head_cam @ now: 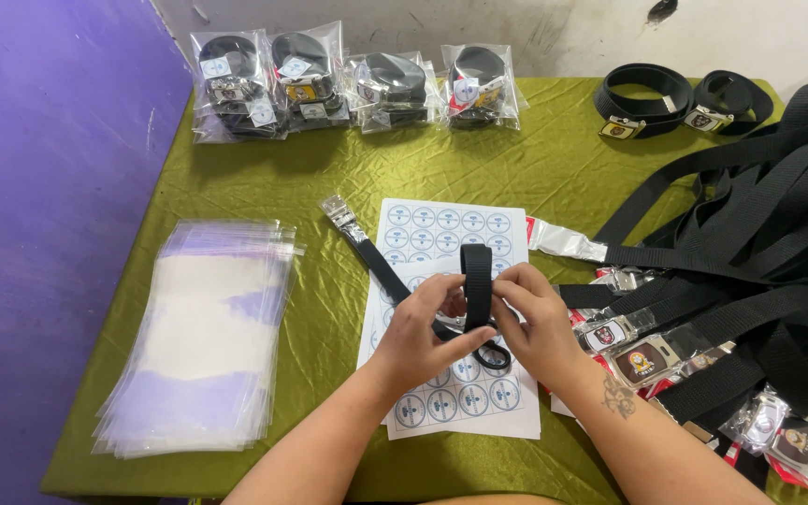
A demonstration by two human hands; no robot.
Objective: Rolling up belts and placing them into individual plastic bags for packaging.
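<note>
Gripping a black belt [476, 281] over a sticker sheet [446, 234], both hands [479, 323] sit between plastic bags [203, 327] and loose belts [750, 262].

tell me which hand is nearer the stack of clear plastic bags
Left. The left hand grips the black belt just right of the stack of clear plastic bags; the right hand sits farther right.

The belt [476, 281] at centre is black. The sheet [507, 421] is white with blue round stickers. The bench [310, 309] cloth is olive green; at nine o'clock the wall [39, 187] is purple.
</note>
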